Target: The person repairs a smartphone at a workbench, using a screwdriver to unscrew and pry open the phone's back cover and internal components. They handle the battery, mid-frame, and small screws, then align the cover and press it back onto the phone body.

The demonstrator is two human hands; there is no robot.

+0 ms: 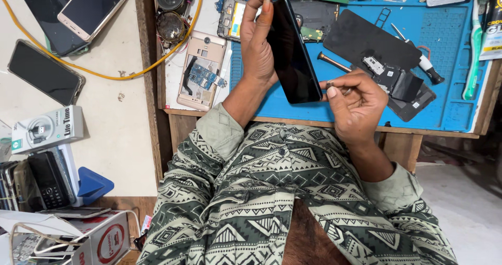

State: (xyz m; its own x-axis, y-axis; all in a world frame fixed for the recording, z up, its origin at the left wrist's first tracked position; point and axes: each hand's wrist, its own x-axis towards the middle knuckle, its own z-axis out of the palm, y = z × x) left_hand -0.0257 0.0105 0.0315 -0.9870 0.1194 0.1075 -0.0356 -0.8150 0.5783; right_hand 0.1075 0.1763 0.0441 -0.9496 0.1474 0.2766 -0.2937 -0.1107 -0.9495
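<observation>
Head view: left hand [257,45] gripping black smartphone [294,50] above blue repair mat [449,35], right hand [355,100] pinching small metal tool [334,87] at its lower edge, likely prying next, needing steadiness.

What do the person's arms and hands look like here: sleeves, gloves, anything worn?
Both hands, the left hand and the right hand, are bare: no gloves, and no rings or watch that can be seen. Both forearms are bare too. The shirt has its sleeves rolled up near the elbows; it is grey-green with a cream and dark geometric print of triangles, diamonds and zigzag bands, and the turned-back cuffs are plainer grey-green.
</observation>
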